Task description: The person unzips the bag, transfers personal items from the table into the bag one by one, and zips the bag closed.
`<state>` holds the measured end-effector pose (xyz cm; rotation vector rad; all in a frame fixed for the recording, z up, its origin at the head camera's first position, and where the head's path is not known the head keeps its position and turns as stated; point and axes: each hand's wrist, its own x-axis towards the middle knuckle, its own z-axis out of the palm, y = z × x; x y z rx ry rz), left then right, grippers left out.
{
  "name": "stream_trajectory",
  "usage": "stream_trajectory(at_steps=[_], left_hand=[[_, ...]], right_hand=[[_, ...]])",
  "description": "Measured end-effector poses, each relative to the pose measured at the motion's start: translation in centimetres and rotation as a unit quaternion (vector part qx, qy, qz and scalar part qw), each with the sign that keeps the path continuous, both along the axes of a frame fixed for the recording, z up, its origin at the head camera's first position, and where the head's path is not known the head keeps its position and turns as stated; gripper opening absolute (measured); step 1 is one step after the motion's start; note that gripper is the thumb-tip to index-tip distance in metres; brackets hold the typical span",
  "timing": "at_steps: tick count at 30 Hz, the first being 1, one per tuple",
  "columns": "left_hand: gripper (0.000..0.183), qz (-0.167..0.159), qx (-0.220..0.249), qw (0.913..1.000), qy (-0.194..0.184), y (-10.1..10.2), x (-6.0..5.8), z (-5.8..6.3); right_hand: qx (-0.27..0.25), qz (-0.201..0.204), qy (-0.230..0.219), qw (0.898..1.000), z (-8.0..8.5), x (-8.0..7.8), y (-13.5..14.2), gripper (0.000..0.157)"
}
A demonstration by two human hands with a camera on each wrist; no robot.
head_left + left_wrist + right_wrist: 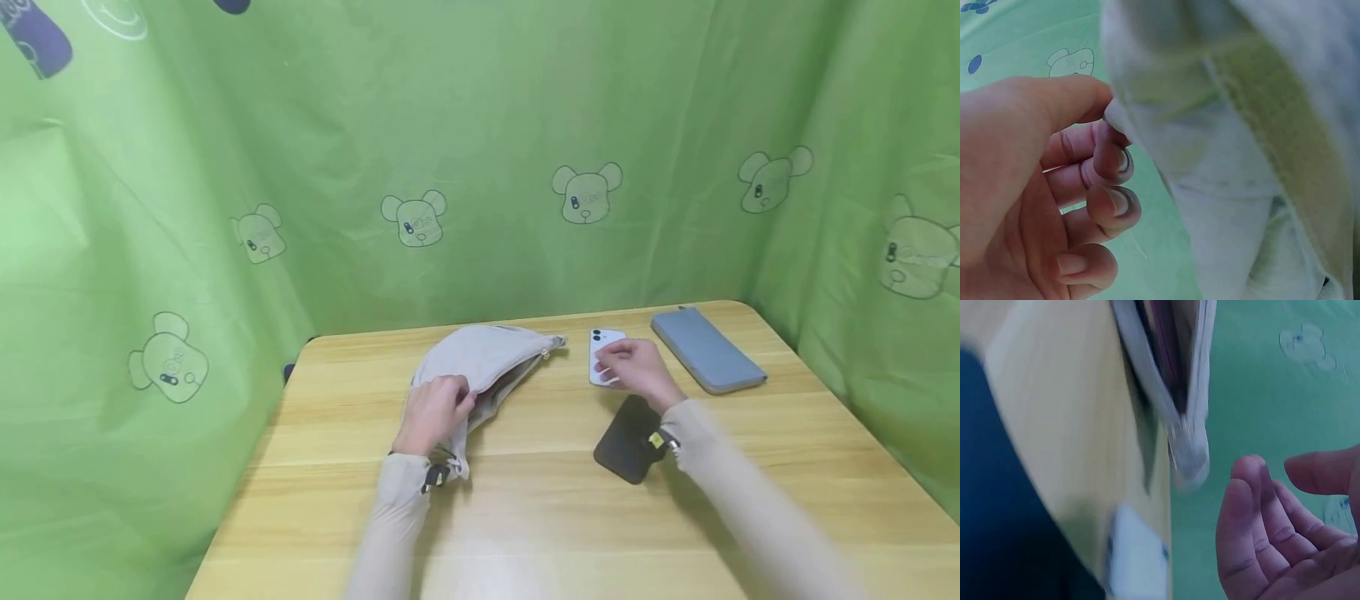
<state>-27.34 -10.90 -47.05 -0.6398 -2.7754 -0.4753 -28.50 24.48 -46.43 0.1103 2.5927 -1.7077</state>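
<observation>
My left hand [435,410] pinches the edge of a pale grey zippered bag [468,354] between thumb and forefinger, the other fingers loosely curled in the left wrist view. The bag's mouth gapes toward the right, and in the right wrist view something dark and purplish shows inside the bag [1200,400]. My right hand [641,371] hovers over a white smartphone [597,343] lying camera side up. Its thumb and fingertips stand apart with nothing between them in the right wrist view. The hand covers part of the phone.
A flat black rounded rectangular object [624,442] lies below the right hand, partly hidden by the wrist. A blue-grey zip wallet [708,350] rests at the table's back right. Green curtains [487,167] with bear faces hang behind the wooden table [525,517].
</observation>
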Motion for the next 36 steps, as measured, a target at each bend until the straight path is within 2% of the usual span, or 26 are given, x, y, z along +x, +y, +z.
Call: stream_trajectory(at_steps=[6,8,14,19,26,32,36], left_hand=[[0.024,0.014,0.017,0.9998,0.000,0.1,-0.1,0.1],[0.023,0.017,0.021,0.9996,0.002,0.1,0.0,0.1],[0.024,0.017,0.025,0.9995,0.003,0.2,-0.1,0.1],[0.024,0.021,0.024,0.9995,0.001,0.1,-0.1,0.1],[0.024,0.020,0.029,0.9994,-0.006,0.0,0.0,0.4],[0.024,0.017,0.026,0.9994,-0.014,0.0,0.2,0.5],[0.024,0.016,0.029,0.9993,-0.017,0.0,0.2,0.5]], right_hand=[[0.033,-0.016,0.016,0.999,1.7,-0.4,5.5,0.046],[0.039,-0.027,0.019,0.999,1.9,-0.4,7.2,0.047],[0.097,-0.065,0.021,0.993,1.9,0.1,11.7,0.048],[0.132,-0.099,0.028,0.986,1.5,0.3,14.9,0.049],[0.236,-0.140,0.045,0.961,0.1,0.6,18.5,0.047],[0.246,-0.139,0.006,0.959,-1.3,1.4,20.5,0.059],[0.267,-0.139,0.005,0.953,-2.3,1.8,21.4,0.063]])
